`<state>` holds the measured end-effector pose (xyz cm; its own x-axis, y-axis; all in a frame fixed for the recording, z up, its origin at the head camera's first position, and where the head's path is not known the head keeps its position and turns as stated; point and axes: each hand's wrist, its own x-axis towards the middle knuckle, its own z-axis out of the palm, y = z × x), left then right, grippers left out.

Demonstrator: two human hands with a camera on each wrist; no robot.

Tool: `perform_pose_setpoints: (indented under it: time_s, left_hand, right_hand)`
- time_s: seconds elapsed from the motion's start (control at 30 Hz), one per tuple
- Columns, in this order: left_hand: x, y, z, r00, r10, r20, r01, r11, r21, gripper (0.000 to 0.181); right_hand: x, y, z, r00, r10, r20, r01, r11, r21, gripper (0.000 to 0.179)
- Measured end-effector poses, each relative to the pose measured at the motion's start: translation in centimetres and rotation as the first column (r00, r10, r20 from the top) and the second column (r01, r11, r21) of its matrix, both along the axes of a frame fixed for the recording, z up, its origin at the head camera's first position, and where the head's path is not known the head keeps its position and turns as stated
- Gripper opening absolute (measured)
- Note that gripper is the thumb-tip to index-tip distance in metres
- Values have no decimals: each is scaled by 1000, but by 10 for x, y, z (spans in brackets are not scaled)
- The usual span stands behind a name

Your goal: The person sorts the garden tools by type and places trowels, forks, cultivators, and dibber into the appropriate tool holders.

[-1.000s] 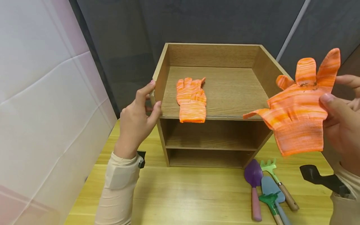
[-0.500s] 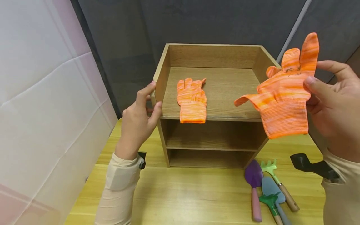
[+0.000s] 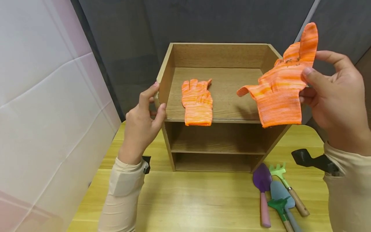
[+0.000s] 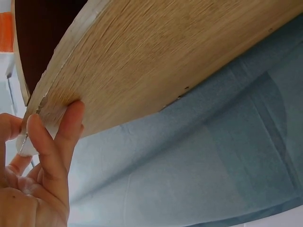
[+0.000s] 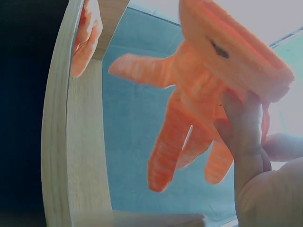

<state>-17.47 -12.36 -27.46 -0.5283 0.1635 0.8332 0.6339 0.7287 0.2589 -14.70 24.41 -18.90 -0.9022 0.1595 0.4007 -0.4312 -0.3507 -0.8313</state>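
My right hand [image 3: 339, 93] pinches an orange knitted glove [image 3: 279, 96] by its side edge, holding it in the air over the right part of a small wooden shelf unit [image 3: 220, 120]. The right wrist view shows the same glove [image 5: 199, 90] hanging with its fingers spread and a dark mark near the cuff. A second orange glove [image 3: 197, 103] lies flat on the shelf's top, left of centre, its cuff at the front edge. My left hand [image 3: 143, 124] grips the front edge of the unit's left side panel; in the left wrist view the fingers [image 4: 52, 146] wrap this panel [image 4: 118, 66].
On the wooden table [image 3: 185, 199], right of the unit, lie a purple trowel [image 3: 262, 178], a light green hand rake [image 3: 279, 174], a blue-grey trowel [image 3: 279, 191] and a dark green tool [image 3: 279, 206]. A white panel [image 3: 58, 96] stands left; a dark grey curtain [image 3: 124, 42] hangs behind.
My right hand has carried its glove left and upward, from beyond the unit's right side to over its top. The left hand and the lying glove have stayed in place.
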Motion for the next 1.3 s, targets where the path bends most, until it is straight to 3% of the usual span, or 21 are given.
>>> perform_pose_setpoints:
  time_s: [0.37,0.7,0.9,1.3]
  left_hand:
    - [-1,0,-2,1000,-2,13,2,1000,0,43]
    - [0,-5,-4,1000,3,-1,-3,1000,14,44]
    - [1,-8,-7,1000,25,12,-25,1000,-3,44]
    - [-2,-10,-10,999,27,18,-27,1000,-5,45]
  right_hand:
    - [-10,-14,2,995,-82,63,81,996,26,49]
    - [-22,-27,-6,991,64,117,-57,997,-57,44]
    - [-29,-36,-16,982,49,182,-55,998,28,50]
    - [-37,-41,-29,960,-23,278,-22,987,158,45]
